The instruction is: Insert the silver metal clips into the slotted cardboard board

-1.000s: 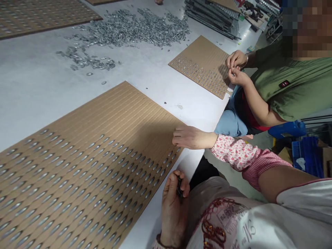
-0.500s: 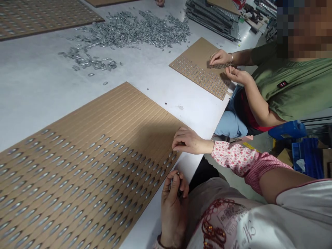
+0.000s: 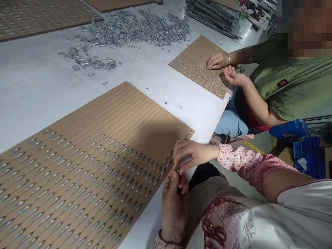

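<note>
A brown grooved board (image 3: 124,103) lies on the table, with rows of small silver oval metal pieces (image 3: 94,164) set in slots over its nearer part. Beside its near edge, my left hand (image 3: 173,204) is curled, palm up, around small metal pieces that its fingers mostly hide. My right hand (image 3: 195,154), in a pink floral sleeve, reaches to the left fingertips. Its thumb and finger close on one small metal piece (image 3: 178,170) there. A single oval piece sits near the board's right corner, above my right hand.
A heap of loose metal pieces (image 3: 135,29) spreads across the table's far side. A co-worker in a green shirt (image 3: 298,83) works at a smaller board (image 3: 198,46) on the right. Another filled board (image 3: 46,17) lies far left. Dark strips (image 3: 212,19) are stacked at the back.
My right hand has moved from the board's right side down to my left fingertips. An oval piece near the right corner, where my hand was, is now visible. The co-worker's hands shifted slightly.
</note>
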The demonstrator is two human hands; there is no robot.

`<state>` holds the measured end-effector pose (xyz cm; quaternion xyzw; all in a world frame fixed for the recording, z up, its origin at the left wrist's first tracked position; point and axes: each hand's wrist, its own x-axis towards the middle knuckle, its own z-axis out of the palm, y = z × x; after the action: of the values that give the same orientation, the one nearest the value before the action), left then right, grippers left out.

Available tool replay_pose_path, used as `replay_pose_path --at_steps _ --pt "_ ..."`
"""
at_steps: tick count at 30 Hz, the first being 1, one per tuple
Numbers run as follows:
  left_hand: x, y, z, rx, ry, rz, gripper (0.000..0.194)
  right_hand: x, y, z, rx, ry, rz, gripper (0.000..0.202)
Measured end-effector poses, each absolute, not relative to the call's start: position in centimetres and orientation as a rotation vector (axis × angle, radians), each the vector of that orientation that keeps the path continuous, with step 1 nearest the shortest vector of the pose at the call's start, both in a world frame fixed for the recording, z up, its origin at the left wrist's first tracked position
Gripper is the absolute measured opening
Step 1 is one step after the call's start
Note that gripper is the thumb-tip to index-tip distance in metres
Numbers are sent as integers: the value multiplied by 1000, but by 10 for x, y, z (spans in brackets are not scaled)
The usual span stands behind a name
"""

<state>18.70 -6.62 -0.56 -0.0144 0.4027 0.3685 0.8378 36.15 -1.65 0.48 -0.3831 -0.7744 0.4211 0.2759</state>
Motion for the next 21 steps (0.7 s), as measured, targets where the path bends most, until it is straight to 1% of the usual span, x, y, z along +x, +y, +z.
replay_pose_path --at_steps 2,6,8,12,16,21 --pt "188 -66 -5 -9 857 772 19 358 -22 7 -1025 -2014 1192 23" --pt "187 -66 -2 -39 897 716 22 368 -19 4 -1216 -1712 1285 21" --pt "185 -65 -1 -51 899 691 24 381 -11 3 -1334 -1708 1183 18" --pt "184 -65 0 -31 867 673 17 401 5 1 -1468 -1994 893 14" --pt "185 -66 0 -31 855 617 16 400 11 -5 -1508 -2145 792 12" --pt "184 -67 -1 -15 837 630 19 395 13 -11 -1500 -2276 611 16"
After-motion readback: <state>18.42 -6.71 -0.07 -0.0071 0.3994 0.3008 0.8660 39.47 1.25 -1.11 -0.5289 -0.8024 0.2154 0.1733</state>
